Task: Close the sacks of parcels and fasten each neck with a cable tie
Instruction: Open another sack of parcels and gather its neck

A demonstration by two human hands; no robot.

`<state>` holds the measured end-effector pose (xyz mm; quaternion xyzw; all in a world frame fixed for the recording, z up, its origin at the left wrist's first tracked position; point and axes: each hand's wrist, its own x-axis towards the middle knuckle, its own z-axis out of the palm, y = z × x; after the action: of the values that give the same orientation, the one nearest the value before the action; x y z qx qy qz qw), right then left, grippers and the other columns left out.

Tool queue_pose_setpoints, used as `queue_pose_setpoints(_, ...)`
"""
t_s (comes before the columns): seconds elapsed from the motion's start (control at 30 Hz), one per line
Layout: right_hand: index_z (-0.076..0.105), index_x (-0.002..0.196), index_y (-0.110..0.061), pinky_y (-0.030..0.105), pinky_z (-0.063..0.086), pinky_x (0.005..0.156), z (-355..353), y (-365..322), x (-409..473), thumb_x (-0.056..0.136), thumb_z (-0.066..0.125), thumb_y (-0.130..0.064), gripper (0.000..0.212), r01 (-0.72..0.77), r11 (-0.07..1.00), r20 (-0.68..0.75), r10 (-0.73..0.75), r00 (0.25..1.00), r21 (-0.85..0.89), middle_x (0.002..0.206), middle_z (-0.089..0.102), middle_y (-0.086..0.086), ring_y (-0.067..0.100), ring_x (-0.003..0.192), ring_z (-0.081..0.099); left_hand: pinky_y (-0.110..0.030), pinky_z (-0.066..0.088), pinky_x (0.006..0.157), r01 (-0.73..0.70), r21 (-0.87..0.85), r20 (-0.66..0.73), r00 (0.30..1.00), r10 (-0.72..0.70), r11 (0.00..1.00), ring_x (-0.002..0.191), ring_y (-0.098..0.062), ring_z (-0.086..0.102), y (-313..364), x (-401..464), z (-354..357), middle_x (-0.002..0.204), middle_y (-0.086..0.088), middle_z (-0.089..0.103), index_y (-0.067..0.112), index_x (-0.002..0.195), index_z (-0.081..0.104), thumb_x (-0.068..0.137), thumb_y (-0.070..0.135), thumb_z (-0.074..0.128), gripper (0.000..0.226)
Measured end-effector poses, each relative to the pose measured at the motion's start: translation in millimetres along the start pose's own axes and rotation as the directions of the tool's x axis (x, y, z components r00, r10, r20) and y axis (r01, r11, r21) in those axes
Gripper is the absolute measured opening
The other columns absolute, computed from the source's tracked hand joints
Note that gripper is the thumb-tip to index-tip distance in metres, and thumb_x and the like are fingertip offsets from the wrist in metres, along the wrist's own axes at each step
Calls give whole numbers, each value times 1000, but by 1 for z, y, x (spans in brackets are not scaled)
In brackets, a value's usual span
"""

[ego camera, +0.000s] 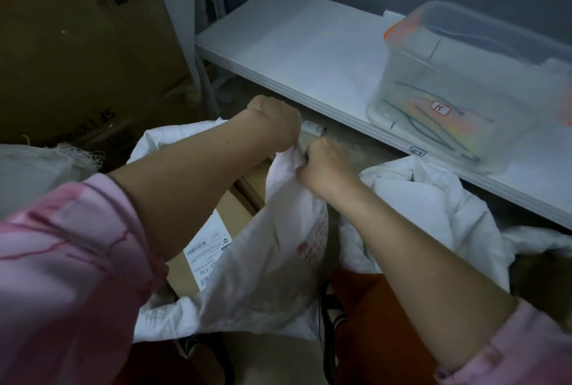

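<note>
A white woven sack [272, 248] stands open on the floor in front of me, with a cardboard parcel [216, 230] bearing a shipping label inside it. My left hand [275, 120] and my right hand [325, 164] are both closed on the far edge of the sack's mouth, close together, pulling the cloth up. A second white sack [427, 208] lies crumpled to the right, under the shelf edge. Coloured cable ties [433, 124] lie in a clear plastic bin [483, 53] on the shelf. I see no tie in either hand.
A white metal shelf [294, 44] runs across the upper right, its front edge just beyond my hands. Large cardboard boxes [77, 44] stand at the left. Another frayed sack [37, 174] shows at the left edge. My shoes [334, 316] are below the sack.
</note>
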<state>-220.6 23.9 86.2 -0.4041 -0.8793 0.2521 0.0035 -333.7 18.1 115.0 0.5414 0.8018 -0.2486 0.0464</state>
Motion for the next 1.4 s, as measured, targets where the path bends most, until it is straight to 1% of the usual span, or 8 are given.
queue_pose_setpoints(0.1, 57, 66, -5, 22, 35, 44, 7, 21, 14, 86, 56, -1, 20, -212, 873, 134, 169, 976, 440, 58, 49, 5, 20, 53, 51, -33, 42, 72, -24, -131, -143, 990, 5, 991, 88, -24, 58, -8, 3, 6, 100, -5, 61, 12, 116, 54, 94, 27, 53, 26)
queue_pose_setpoints(0.27, 50, 71, -7, 15, 18, 33, 3, 63, 21, 90, 49, 8, 25, -456, 181, 459, 30, 888, 871, 49, 48, 0, 4, 34, 34, -30, 49, 71, -536, -250, -597, 741, 307, 806, 101, -24, 62, -23, -11, 33, 132, -2, 53, 19, 137, 44, 88, 27, 64, 53)
queue_pose_setpoints(0.47, 60, 89, -4, 20, 36, 51, 7, 75, 21, 85, 49, 3, 14, -494, 238, 509, -5, 861, 837, 76, 57, 9, 14, 59, 50, -38, 51, 74, -615, -118, -436, 738, 516, 780, 95, -21, 64, -13, -3, 49, 109, 3, 66, 25, 117, 60, 94, 48, 36, 41)
queue_pose_setpoints(0.63, 48, 55, -14, 25, 37, 51, -9, 57, 16, 87, 58, -22, 35, -201, 932, 130, 168, 977, 303, 57, 48, 1, 15, 50, 46, -28, 38, 63, -458, 179, -268, 829, 492, 870, 90, -21, 63, -2, 2, 39, 97, 0, 65, 19, 109, 60, 98, 32, 47, 22)
queue_pose_setpoints(0.83, 46, 57, -14, 25, 33, 49, 0, 30, 4, 84, 61, -30, 35, -95, 989, 103, 83, 991, 115, 57, 45, 1, 18, 55, 46, -32, 47, 69, -375, 139, -67, 920, 386, 917, 84, -19, 60, 9, 20, 34, 86, 4, 61, 16, 98, 62, 92, 43, 42, 34)
queue_pose_setpoints(1.0, 45, 64, -12, 17, 23, 32, 18, 62, 6, 84, 54, 9, 30, -469, 530, 405, 241, 882, 706, 50, 39, 1, 6, 33, 33, -33, 49, 76, -366, -88, -274, 903, 331, 926, 100, -24, 60, 3, 15, 31, 111, -4, 62, 18, 118, 55, 89, 49, 56, 42)
queue_pose_setpoints(1.1, 34, 61, -15, 13, 12, 27, 25, 84, 5, 88, 40, 12, 38, -587, 116, 574, 123, 809, 802, 39, 31, -5, 2, 25, 23, -35, 50, 67, -580, -201, -664, 673, 326, 790, 98, -27, 61, -6, 8, 50, 119, -6, 59, 14, 126, 55, 77, 28, 76, 55)
queue_pose_setpoints(1.4, 44, 41, -11, 13, 11, 31, 32, 99, 3, 87, 31, 6, 50, -594, -6, 593, 73, 802, 805, 33, 31, -6, 3, 23, 23, -38, 54, 59, -639, 58, -613, 584, 532, 767, 82, -28, 66, -10, 21, 84, 92, -8, 69, 12, 105, 68, 87, 12, 58, 21)
